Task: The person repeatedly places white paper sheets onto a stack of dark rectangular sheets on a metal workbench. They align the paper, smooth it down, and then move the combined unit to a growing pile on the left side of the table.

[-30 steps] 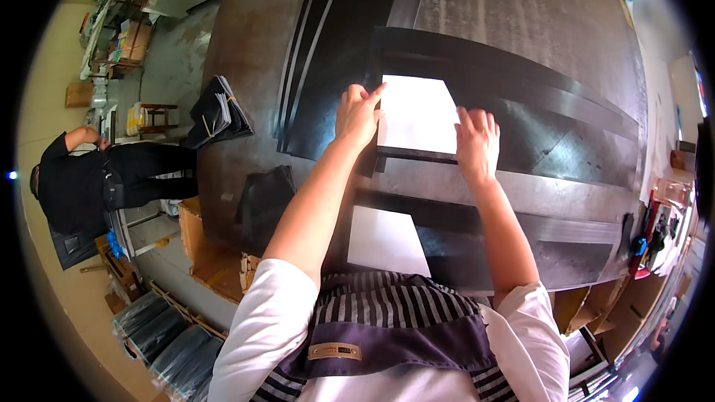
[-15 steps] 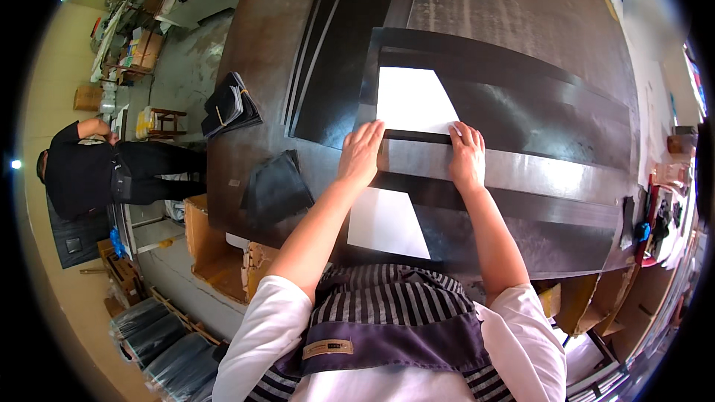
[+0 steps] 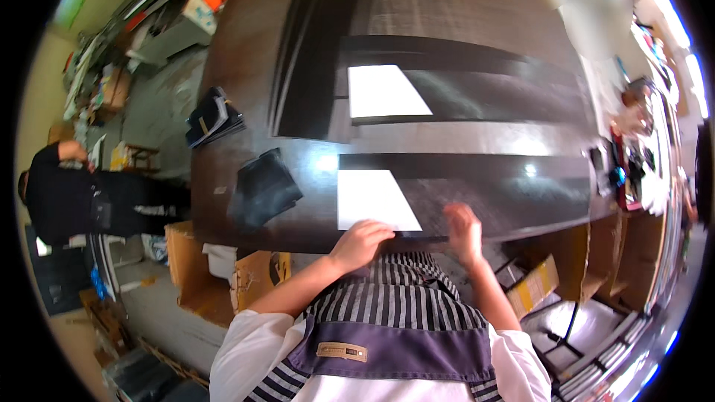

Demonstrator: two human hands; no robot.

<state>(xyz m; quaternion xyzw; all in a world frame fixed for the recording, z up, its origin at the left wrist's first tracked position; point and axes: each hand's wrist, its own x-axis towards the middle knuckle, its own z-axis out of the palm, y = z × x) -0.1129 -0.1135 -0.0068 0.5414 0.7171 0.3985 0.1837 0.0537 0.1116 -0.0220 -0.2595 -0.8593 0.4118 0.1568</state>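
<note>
Along the table's near edge lies a black strip with a white four-sided sheet on its left part. My left hand is at the lower edge of that sheet, fingers drawn together; what they pinch, if anything, is hidden. To its right my right hand hovers by the front edge of the strip, apart from the sheet and smeared by motion. Farther back another white sheet lies on a second black strip, with neither hand on it.
A pile of black pieces and a banded black bundle lie on the table's left side. Long black strips run toward the far side. Cardboard boxes stand below the front edge. A person in black stands off left.
Both hands have left the far white sheet and come back toward me to the near one. The far sheet stays on its strip. My view has shifted a little.
</note>
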